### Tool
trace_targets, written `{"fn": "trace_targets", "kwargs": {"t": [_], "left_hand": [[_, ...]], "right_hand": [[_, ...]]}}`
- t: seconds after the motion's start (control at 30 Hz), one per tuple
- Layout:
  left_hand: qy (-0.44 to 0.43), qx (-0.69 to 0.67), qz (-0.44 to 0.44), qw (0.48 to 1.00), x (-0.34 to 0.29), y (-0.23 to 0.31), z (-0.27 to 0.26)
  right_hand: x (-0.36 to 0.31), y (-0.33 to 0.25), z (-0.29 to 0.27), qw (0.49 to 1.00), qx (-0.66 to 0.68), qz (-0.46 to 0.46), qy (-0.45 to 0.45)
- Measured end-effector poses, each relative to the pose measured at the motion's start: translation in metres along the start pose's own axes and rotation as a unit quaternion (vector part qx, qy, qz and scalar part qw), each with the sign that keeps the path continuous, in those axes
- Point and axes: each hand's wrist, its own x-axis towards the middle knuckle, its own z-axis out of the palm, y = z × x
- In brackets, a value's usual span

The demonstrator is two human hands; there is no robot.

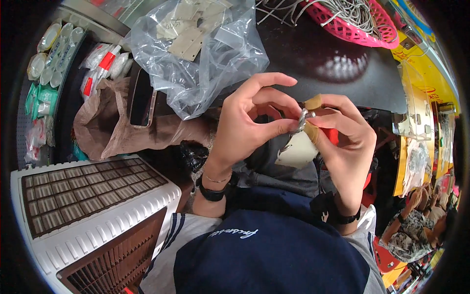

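Note:
Above my lap, both hands meet over a short length of grey twisted cord (pixel 302 117). My left hand (pixel 245 120) pinches the cord between thumb and fingertips, its index finger raised off it. Tan tape wraps the thumb and a fingertip of my right hand (pixel 345 132), which grips the cord's other side. Under the fingers hangs a cream card (pixel 297 151); the cord seems to run along its left edge. The exact join of cord and card is hidden by my fingers.
Ahead lies a clear plastic bag (pixel 215 73) with cream cards (pixel 188 43) on a black tabletop (pixel 289 54). A pink basket (pixel 389 36) holds grey cords (pixel 350 17). Left are a phone (pixel 142 100), brown bag (pixel 105 122) and white air cooler (pixel 103 215). Another person (pixel 413 230) sits far right.

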Motion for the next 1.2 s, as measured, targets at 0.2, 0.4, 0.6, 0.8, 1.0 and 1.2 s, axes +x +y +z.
{"fn": "trace_targets", "kwargs": {"t": [0.2,0.4,0.6,0.8,1.0,1.2], "left_hand": [[-0.023,0.034,0.031,0.999,-0.001,-0.003,-0.004],[-0.087,0.029,0.005,0.996,-0.003,-0.002,-0.008],[-0.07,-0.045,0.004,0.997,-0.008,-0.003,-0.009],[-0.074,-0.064,-0.018,0.995,-0.009,-0.002,-0.007],[-0.03,-0.12,0.022,0.992,-0.007,-0.009,0.002],[0.021,-0.201,0.046,0.978,0.001,-0.015,0.001]], "right_hand": [[0.001,-0.006,-0.002,0.998,-0.056,-0.016,-0.02],[0.007,0.0,-0.001,0.999,-0.023,-0.026,-0.029],[0.008,-0.006,-0.001,0.994,-0.032,-0.063,-0.082],[0.012,0.004,-0.007,0.991,-0.012,-0.084,-0.108],[0.01,0.013,-0.005,0.994,0.056,-0.043,-0.088],[0.007,0.02,0.002,0.97,0.207,-0.038,-0.125]]}}
